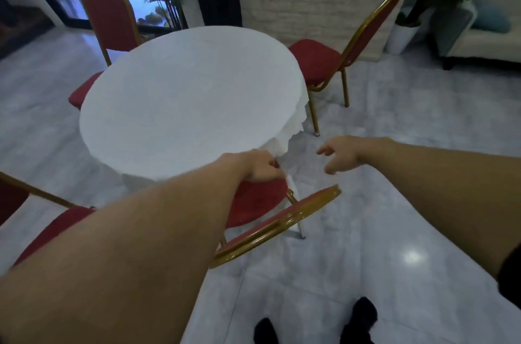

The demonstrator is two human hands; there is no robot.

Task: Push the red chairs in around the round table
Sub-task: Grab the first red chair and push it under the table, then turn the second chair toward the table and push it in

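Red chair (262, 211) nearest the camera stands at the near edge of the round table (191, 98), its seat partly under the white cloth. The left hand (259, 166) rests at the seat's front, grip unclear; the right hand (341, 154) hangs open above the floor.

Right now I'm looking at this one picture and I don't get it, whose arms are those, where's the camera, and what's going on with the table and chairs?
There is no machine here. The camera sits on a person's head, looking forward and down, so the two bare arms are their own. The wide lens bends the edges.

In the middle stands a round table under a white tablecloth; nothing lies on it. Four red chairs with gold frames stand around it: the nearest chair, the far-left chair, the right chair and a partly seen near-left chair.

The left hand rests on the nearest chair's seat edge by the cloth; whether it has a grip is unclear. The right hand hangs open in the air, holding nothing. The dark feet below are the person's.
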